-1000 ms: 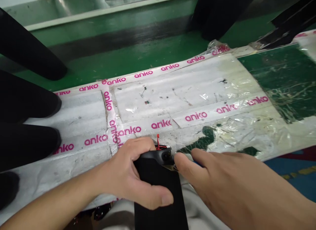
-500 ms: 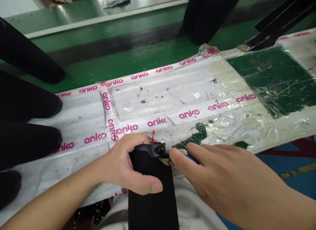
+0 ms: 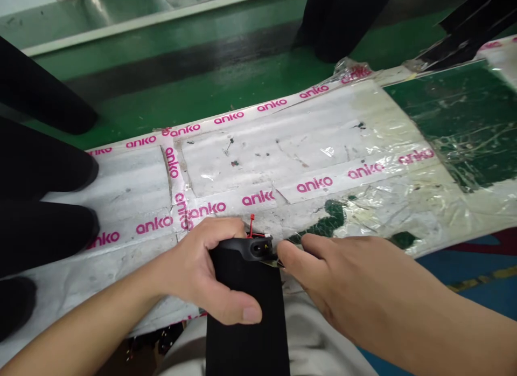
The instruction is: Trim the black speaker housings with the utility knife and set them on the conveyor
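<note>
My left hand (image 3: 205, 268) is wrapped round the top end of a long black part (image 3: 246, 306) that stands at the near edge of the bench, thumb across its front. A short red wire (image 3: 252, 225) sticks up from a small connector at the part's black head. My right hand (image 3: 347, 279) comes in from the right with its fingers pinched against that head; a thin yellowish strip shows under the fingertips, too small to name.
The bench top (image 3: 283, 150) is white sheet held down with pink "anko" tape and clear film, with green mat (image 3: 456, 112) at the right. Several long black parts (image 3: 36, 171) lie at the left. More black pieces (image 3: 339, 20) stand behind on the green surface.
The view has shifted a little. Both hands stay on the black part's head, and the right fingertips have closed in slightly tighter on it.
</note>
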`<state>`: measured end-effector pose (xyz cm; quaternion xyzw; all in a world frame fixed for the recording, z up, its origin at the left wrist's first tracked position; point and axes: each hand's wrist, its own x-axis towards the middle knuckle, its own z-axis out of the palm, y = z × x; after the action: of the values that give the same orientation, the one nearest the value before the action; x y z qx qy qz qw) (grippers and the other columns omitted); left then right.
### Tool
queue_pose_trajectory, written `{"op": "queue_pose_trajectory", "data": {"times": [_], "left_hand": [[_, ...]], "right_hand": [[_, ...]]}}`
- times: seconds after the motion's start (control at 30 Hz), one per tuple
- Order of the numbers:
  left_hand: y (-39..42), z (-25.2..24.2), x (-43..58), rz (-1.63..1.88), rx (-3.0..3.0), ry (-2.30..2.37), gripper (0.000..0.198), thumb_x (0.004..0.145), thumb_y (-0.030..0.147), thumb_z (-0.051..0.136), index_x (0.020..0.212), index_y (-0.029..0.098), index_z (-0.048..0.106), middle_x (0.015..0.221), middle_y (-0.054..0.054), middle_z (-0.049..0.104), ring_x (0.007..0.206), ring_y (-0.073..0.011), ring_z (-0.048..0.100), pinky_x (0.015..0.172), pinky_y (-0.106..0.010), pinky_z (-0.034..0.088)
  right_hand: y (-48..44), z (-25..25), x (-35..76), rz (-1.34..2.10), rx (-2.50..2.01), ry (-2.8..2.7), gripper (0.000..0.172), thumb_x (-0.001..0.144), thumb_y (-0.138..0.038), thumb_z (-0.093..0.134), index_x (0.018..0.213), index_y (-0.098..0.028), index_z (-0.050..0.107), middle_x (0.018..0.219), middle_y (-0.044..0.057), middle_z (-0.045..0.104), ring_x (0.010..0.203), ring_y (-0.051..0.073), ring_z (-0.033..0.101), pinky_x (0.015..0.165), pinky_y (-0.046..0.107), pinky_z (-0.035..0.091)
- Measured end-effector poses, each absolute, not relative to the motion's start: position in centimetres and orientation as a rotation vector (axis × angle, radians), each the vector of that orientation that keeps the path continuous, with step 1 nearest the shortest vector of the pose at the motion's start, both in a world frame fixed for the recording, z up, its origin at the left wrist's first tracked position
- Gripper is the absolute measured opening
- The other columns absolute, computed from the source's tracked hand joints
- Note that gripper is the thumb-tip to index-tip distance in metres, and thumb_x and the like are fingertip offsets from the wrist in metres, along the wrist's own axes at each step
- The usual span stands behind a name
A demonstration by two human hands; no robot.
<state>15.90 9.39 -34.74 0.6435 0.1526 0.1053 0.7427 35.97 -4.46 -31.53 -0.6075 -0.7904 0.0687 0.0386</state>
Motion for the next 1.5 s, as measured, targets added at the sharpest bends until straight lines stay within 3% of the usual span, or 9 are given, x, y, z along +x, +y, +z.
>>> {"op": "queue_pose_trajectory", "data": {"times": [0.13,0.27,0.43,0.57,0.8,1.0,1.1,1.27,1.5], "left_hand": [[9.7,-34.9,15.8,0.215,1.374,0.287,0.05,0.063,0.034,0.094,0.075,0.019,0.049,0.078,0.0,0.057,0.07,-0.0144,0.053,0.064,-0.027,0.043],[12.1,-33.9,14.6,0.219,1.632,0.133,0.049,0.067,0.037,0.096,0.078,0.019,0.051,0.08,0.001,0.051,0.08,-0.0159,0.048,0.074,-0.028,0.041],[15.1,-30.0,11.5,-0.024,1.878,0.179,0.066,0.072,0.025,0.093,0.125,0.024,0.055,0.118,-0.005,0.057,0.105,-0.0202,0.057,0.093,-0.028,0.048],[14.8,-28.0,10.2,-0.1,2.049,0.121,0.081,0.07,0.009,0.082,0.141,0.025,0.046,0.124,-0.008,0.054,0.114,-0.0245,0.056,0.103,-0.036,0.049],[12.3,-27.8,11.1,-0.123,2.058,0.563,0.071,0.059,0.069,0.093,0.098,0.02,0.058,0.093,0.0,0.053,0.079,-0.0169,0.05,0.064,-0.026,0.041],[12.5,-29.7,11.6,-0.022,1.923,0.382,0.059,0.061,0.055,0.096,0.079,0.019,0.053,0.086,0.001,0.047,0.076,-0.0148,0.045,0.064,-0.027,0.037],[12.3,-32.4,12.2,0.164,1.654,0.235,0.065,0.054,0.051,0.1,0.078,0.019,0.049,0.094,0.001,0.051,0.08,-0.0141,0.051,0.07,-0.027,0.04],[11.4,-34.8,13.9,0.25,1.53,0.172,0.069,0.048,0.051,0.103,0.086,0.021,0.054,0.101,0.0,0.052,0.091,-0.0174,0.055,0.079,-0.029,0.041],[11.2,-34.4,14.1,0.206,1.502,0.2,0.065,0.052,0.046,0.102,0.083,0.02,0.052,0.097,0.0,0.051,0.083,-0.015,0.053,0.073,-0.027,0.039]], "right_hand": [[-4.0,-30.8,37.1,0.4,-1.77,-2.46,0.032,0.076,-0.008,0.052,0.1,-0.028,0.046,0.064,-0.006,0.055,0.041,0.018,0.051,0.05,0.032,0.008],[-4.7,-28.3,39.3,0.402,-1.754,-2.29,0.02,0.099,-0.009,0.044,0.11,-0.025,0.049,0.078,-0.004,0.067,0.056,0.012,0.064,0.048,0.027,0.036],[-6.9,-28.9,37.0,0.492,-1.817,-1.984,0.017,0.109,-0.018,0.043,0.119,-0.027,0.052,0.086,-0.004,0.075,0.065,0.011,0.072,0.053,0.02,0.051],[-6.9,-31.2,32.0,0.788,-1.703,-1.818,0.023,0.101,-0.022,0.06,0.123,-0.026,0.054,0.102,-0.001,0.078,0.081,0.016,0.076,0.064,0.023,0.057],[-5.4,-32.6,29.0,1.201,-1.582,-1.417,0.023,0.09,-0.03,0.072,0.108,-0.026,0.058,0.077,-0.007,0.067,0.063,0.011,0.064,0.054,0.018,0.048],[-5.9,-32.8,28.8,0.764,-1.614,-1.634,0.016,0.107,-0.03,0.046,0.123,-0.026,0.046,0.095,0.0,0.072,0.073,0.015,0.071,0.059,0.025,0.051],[-6.3,-32.7,29.4,0.467,-1.677,-1.852,0.013,0.109,-0.021,0.034,0.116,-0.025,0.045,0.082,-0.003,0.065,0.06,0.015,0.064,0.051,0.028,0.041],[-7.1,-31.6,31.5,0.022,-1.828,-2.102,0.026,0.097,-0.014,0.04,0.119,-0.024,0.049,0.072,-0.003,0.058,0.053,0.017,0.056,0.051,0.032,0.034],[-7.0,-30.9,32.6,0.006,-1.883,-2.258,0.046,0.077,-0.005,0.043,0.118,-0.025,0.048,0.076,-0.004,0.059,0.057,0.017,0.056,0.056,0.031,0.033]]}}
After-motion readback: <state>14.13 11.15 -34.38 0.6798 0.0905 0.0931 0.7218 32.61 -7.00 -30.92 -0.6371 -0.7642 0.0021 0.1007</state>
